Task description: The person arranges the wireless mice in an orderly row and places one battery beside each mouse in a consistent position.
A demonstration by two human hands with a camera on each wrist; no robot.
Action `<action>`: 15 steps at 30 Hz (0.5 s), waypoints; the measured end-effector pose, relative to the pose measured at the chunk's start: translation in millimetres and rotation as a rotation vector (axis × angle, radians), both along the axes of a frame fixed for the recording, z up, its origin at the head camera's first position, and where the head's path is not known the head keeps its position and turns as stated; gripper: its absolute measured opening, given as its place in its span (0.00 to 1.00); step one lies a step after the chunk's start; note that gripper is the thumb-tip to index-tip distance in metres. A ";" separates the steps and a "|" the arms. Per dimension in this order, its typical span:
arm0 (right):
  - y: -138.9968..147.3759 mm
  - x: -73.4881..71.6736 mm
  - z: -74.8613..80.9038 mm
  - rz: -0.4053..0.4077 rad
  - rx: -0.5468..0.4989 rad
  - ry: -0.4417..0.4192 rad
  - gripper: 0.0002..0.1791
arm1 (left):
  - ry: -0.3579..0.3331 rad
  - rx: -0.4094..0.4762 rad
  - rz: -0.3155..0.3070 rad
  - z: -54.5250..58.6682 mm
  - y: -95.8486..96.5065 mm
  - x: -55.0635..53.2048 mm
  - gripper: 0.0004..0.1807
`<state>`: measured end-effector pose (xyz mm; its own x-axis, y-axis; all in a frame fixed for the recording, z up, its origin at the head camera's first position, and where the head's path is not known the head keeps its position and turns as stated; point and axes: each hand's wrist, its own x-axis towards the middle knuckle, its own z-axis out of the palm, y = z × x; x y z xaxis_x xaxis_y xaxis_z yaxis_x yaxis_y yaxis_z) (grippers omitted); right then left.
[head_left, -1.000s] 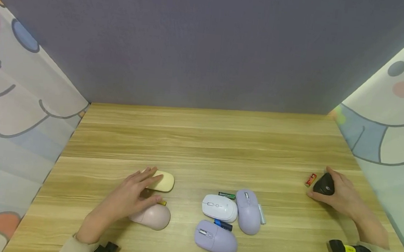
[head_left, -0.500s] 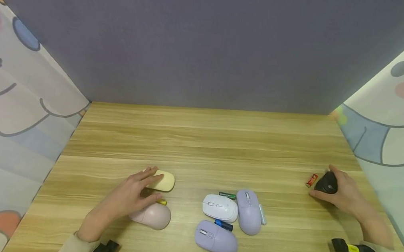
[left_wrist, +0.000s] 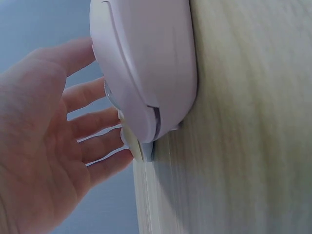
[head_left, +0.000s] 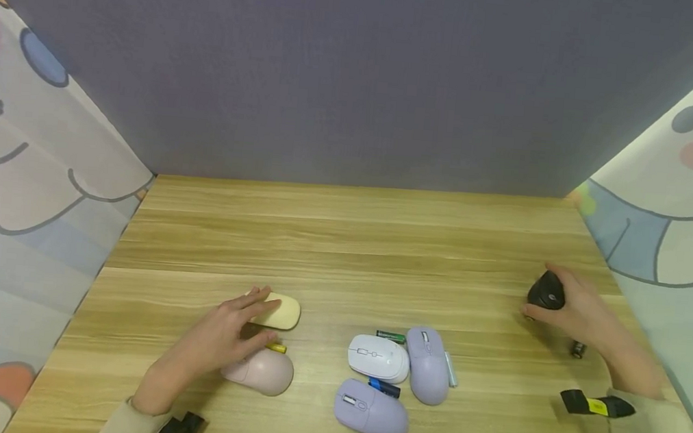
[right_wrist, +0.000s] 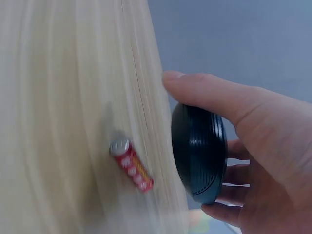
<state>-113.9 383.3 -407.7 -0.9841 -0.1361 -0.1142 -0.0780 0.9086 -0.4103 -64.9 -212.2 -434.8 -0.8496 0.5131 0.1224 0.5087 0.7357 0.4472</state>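
Note:
My right hand [head_left: 579, 309] grips a black computer mouse [head_left: 547, 290] between thumb and fingers, held above the table at the right. In the right wrist view a red battery [right_wrist: 132, 167] lies on the wood, apart from the mouse. A small dark cylinder, seemingly a battery [head_left: 578, 349], shows beside my right forearm. My left hand [head_left: 228, 330] lies with its fingers loosely extended, fingertips on a pale yellow mouse [head_left: 282, 312]. Its thumb is over a pink mouse [head_left: 265, 372]; a yellow battery [head_left: 276, 348] lies between those two mice.
Mid-table, a white mouse [head_left: 378, 357] sits among two lilac mice, one upright in view [head_left: 427, 366] and one lower [head_left: 371, 412]. Around them lie a green battery [head_left: 390, 336], a blue-black battery [head_left: 384, 387] and a light blue battery [head_left: 450, 369]. A grey wall [head_left: 358, 80] stands behind.
My right hand has lifted the black mouse and carried it left and farther from me, over the red battery in the head view. The dark cylinder has come into sight. My left hand stays still.

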 end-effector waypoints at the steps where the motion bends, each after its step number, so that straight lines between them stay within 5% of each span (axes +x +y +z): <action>1: -3.3 -3.4 1.1 0.005 0.000 0.005 0.60 | -0.004 0.000 0.001 0.2 -0.1 0.2 0.30; 15: -48.5 -54.9 5.8 0.096 -0.060 0.042 0.56 | -0.020 0.001 0.007 0.9 0.9 3.8 0.28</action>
<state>-168.8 334.8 -402.0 -0.9701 -0.2348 -0.0618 -0.1815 0.8703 -0.4578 -61.1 -211.3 -433.8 -0.8552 0.5074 0.1059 0.4948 0.7383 0.4583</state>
